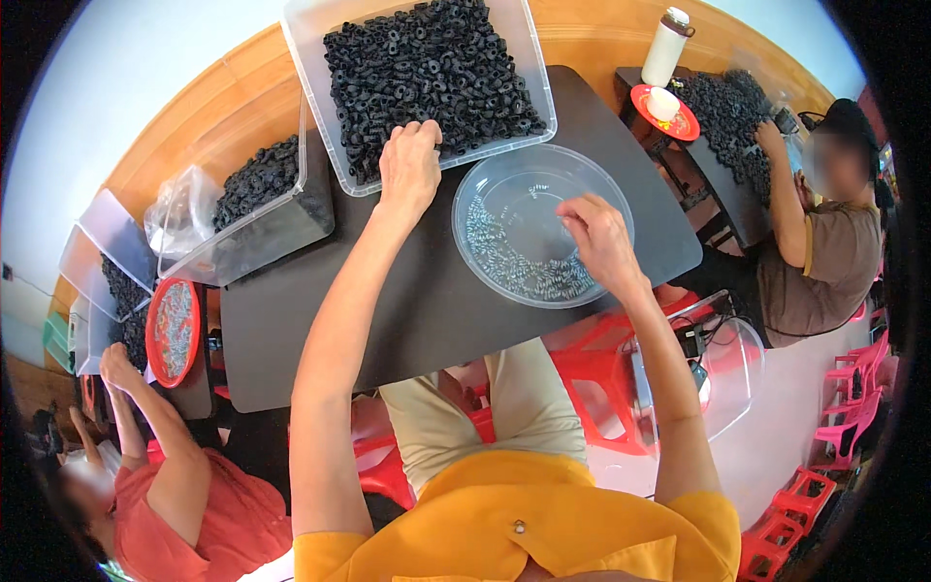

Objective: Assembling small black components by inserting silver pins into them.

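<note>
My left hand [409,167] reaches over the near wall of a clear plastic bin [339,179] heaped with small black ring-shaped parts [422,78]. Its fingers are curled down against the parts; whatever lies between them is hidden. Above a round clear tray [543,175], my right hand [599,238] is closed in a pinch, thumb against fingers, and any piece in it is too small to make out. Many small silvery metal pieces, perhaps springs or screws [504,254], lie across the tray's left and near side.
Another clear bin [247,250] of black parts stands at left. Beyond it a person in red [208,504] works beside a red tray [197,335]. At right, another person [824,252] sits by a black heap, a red plate [690,124] and a bottle [667,48]. Red stools [601,403] stand below.
</note>
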Demonstrator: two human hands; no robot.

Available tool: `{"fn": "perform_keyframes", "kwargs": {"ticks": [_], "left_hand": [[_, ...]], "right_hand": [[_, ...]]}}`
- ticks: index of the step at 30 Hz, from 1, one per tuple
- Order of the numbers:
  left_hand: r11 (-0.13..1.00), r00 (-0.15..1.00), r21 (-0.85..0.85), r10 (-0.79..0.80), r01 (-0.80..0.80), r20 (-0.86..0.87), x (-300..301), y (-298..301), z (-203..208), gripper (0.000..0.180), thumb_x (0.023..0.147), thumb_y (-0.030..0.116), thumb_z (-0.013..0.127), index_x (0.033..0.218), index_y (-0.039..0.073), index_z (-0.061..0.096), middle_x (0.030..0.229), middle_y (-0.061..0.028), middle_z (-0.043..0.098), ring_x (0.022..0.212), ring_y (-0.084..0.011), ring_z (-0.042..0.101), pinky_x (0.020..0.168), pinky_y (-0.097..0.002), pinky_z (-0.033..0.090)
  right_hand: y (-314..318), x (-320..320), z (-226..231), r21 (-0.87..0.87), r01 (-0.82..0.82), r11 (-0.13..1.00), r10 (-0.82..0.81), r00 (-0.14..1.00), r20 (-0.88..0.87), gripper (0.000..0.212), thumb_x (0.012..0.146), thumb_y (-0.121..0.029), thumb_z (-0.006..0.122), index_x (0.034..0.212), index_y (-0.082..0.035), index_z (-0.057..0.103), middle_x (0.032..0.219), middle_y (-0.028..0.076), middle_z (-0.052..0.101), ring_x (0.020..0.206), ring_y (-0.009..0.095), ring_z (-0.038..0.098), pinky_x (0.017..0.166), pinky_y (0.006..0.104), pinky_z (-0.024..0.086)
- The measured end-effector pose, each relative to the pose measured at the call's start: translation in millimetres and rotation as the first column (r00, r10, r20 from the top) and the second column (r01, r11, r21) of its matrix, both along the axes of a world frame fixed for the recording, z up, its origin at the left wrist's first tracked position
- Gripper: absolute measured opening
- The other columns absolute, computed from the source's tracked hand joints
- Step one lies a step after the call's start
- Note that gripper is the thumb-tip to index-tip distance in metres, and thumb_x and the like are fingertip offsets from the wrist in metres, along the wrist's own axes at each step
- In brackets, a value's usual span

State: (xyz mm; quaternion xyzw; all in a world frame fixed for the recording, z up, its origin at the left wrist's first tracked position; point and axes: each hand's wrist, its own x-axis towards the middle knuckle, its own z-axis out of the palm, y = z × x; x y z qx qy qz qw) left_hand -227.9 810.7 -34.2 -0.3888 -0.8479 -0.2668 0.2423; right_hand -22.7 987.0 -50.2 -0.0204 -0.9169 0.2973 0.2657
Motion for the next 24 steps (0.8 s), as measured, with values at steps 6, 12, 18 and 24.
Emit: {"fn": "perform_keyframes", "kwargs": {"ticks": [6, 12, 18, 24], "left_hand": [[0.838, 0.753, 0.516, -0.452, 0.175, 0.478, 25, -24, -1, 0.021, 0.075, -0.004, 0.06, 0.095, -0.001, 0.06, 0.084, -0.0065, 0.063, 0.076, -0.0128, 0.061, 0.069, -0.0245, 0.049], [0.655, 0.4, 0.751, -0.712, 0.082, 0.577, 66, -50, -32, 0.022, 0.078, -0.008, 0.057, 0.1, -0.005, 0.057, 0.09, -0.0085, 0.061, 0.08, -0.0126, 0.062, 0.073, -0.0245, 0.051], [0.616, 0.312, 0.787, -0.756, 0.042, 0.575, 66, -66, -58, 0.023, 0.076, -0.008, 0.061, 0.098, -0.003, 0.058, 0.091, -0.0074, 0.061, 0.081, -0.0113, 0.061, 0.075, -0.0221, 0.049], [0.593, 0.32, 0.803, -0.771, 0.048, 0.55, 67, -65, -58, 0.019, 0.073, -0.009, 0.063, 0.091, -0.002, 0.062, 0.087, -0.0033, 0.06, 0.079, -0.0097, 0.06, 0.073, -0.0211, 0.048]], "right_hand": [[0, -3, -4, -0.282, 0.03, 0.959, -0.037, 0.999, -0.021, 0.01, 0.077, 0.002, 0.057, 0.085, -0.001, 0.061, 0.077, 0.011, 0.058, 0.069, 0.021, 0.057, 0.062, 0.0296, 0.044], [-33, -15, 3, -0.378, -0.09, 0.921, 0.089, 0.996, -0.019, 0.011, 0.078, 0.001, 0.059, 0.089, 0.001, 0.062, 0.083, 0.006, 0.058, 0.075, 0.012, 0.056, 0.065, 0.0236, 0.047], [-76, -36, 12, -0.385, -0.143, 0.912, 0.181, 0.982, 0.062, 0.011, 0.078, 0.0, 0.06, 0.089, 0.002, 0.062, 0.083, 0.008, 0.06, 0.078, 0.015, 0.059, 0.068, 0.0285, 0.051], [-91, -50, 15, -0.322, -0.169, 0.932, 0.196, 0.979, 0.054, 0.01, 0.078, 0.001, 0.058, 0.088, 0.003, 0.061, 0.083, 0.01, 0.06, 0.076, 0.017, 0.06, 0.067, 0.029, 0.051]]}}
